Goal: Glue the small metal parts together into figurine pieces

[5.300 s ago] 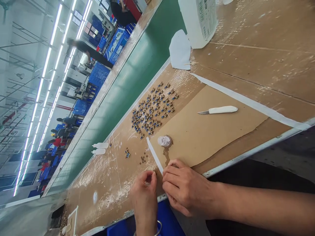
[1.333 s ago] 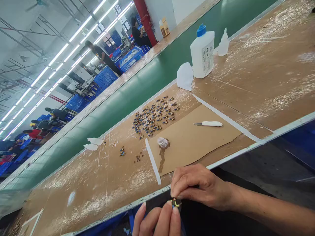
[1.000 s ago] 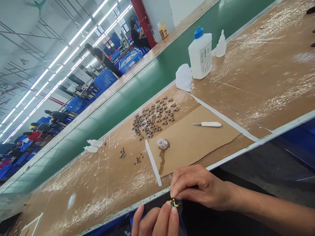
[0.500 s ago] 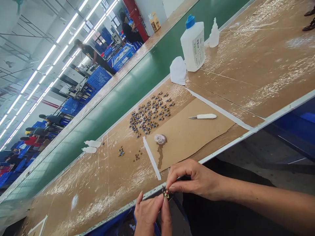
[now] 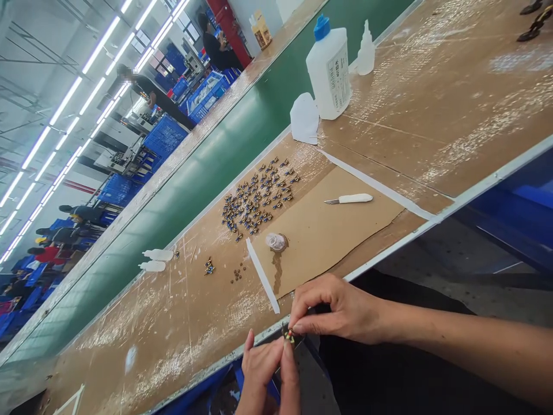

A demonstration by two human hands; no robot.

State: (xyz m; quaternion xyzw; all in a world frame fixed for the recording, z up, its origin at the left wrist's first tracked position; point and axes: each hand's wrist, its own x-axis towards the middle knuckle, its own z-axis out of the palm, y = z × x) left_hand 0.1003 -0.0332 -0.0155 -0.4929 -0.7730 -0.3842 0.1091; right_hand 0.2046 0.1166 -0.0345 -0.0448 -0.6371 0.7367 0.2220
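Observation:
A tiny painted figurine [image 5: 289, 335], with yellow, red and dark parts, is pinched between my two hands just off the table's near edge. My left hand [image 5: 270, 372] grips it from below with thumb and forefinger. From the right, the fingertips of my right hand [image 5: 328, 308] close on its upper part. Beyond them a sheet of brown cardboard [image 5: 332, 242] lies taped down, bearing a small whitish pot [image 5: 276, 241] and a white-handled knife [image 5: 354, 199]. Many small blue and gold figurines [image 5: 254, 199] are spread behind the cardboard.
A large white bottle with a blue cap [image 5: 330, 69] and a small nozzle bottle [image 5: 366, 52] stand at the back. Two small bottles [image 5: 155, 259] lie at left, near a little figurine cluster [image 5: 209, 266] and brown round pieces [image 5: 237, 273]. People work across the green belt [image 5: 207, 173].
The view has shifted slightly, so the table's contents sit a little further left and up. Both hands keep hold of the figurine, almost in the same pose.

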